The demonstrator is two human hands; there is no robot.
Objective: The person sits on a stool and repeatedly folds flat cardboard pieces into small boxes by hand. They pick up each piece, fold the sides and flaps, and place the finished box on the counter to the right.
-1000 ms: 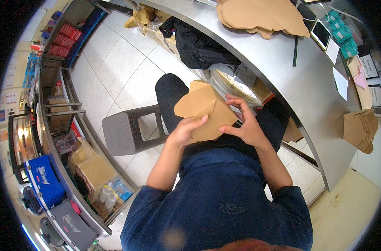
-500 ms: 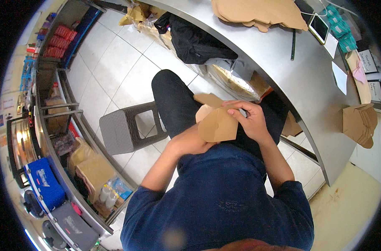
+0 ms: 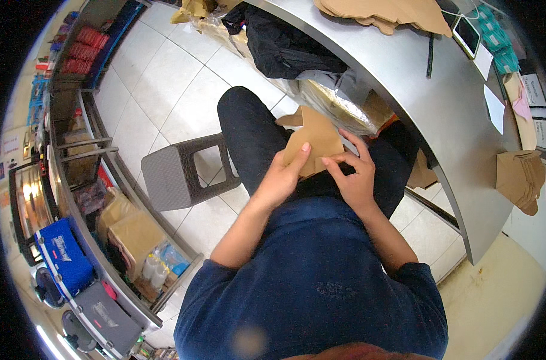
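Over my lap I hold a partly folded brown cardboard box [image 3: 316, 137], its flaps standing out at the top and to the left. My left hand [image 3: 286, 176] grips its near left side, thumb flat on the outer face and the other fingers hidden behind it. At the lower right corner, my right hand [image 3: 355, 180] pinches a small tab between thumb and forefinger. The remaining right fingers reach up along the box's right side. On the metal table to the right, a stack of folded brown cardboard pieces [image 3: 519, 180] stands near the edge.
Flat brown cardboard blanks [image 3: 393, 13] lie on the metal table [image 3: 429, 114], with a phone [image 3: 466, 36] beside them. A grey plastic stool [image 3: 180, 174] stands left of my knee. Black cloth [image 3: 285, 48] rests on wrapped packs under the table. Shelves [image 3: 90, 147] line the left.
The box has turned and risen slightly in my hands. My left hand has shifted so its thumb lies on the outer face. My right hand has moved down to the lower corner tab.
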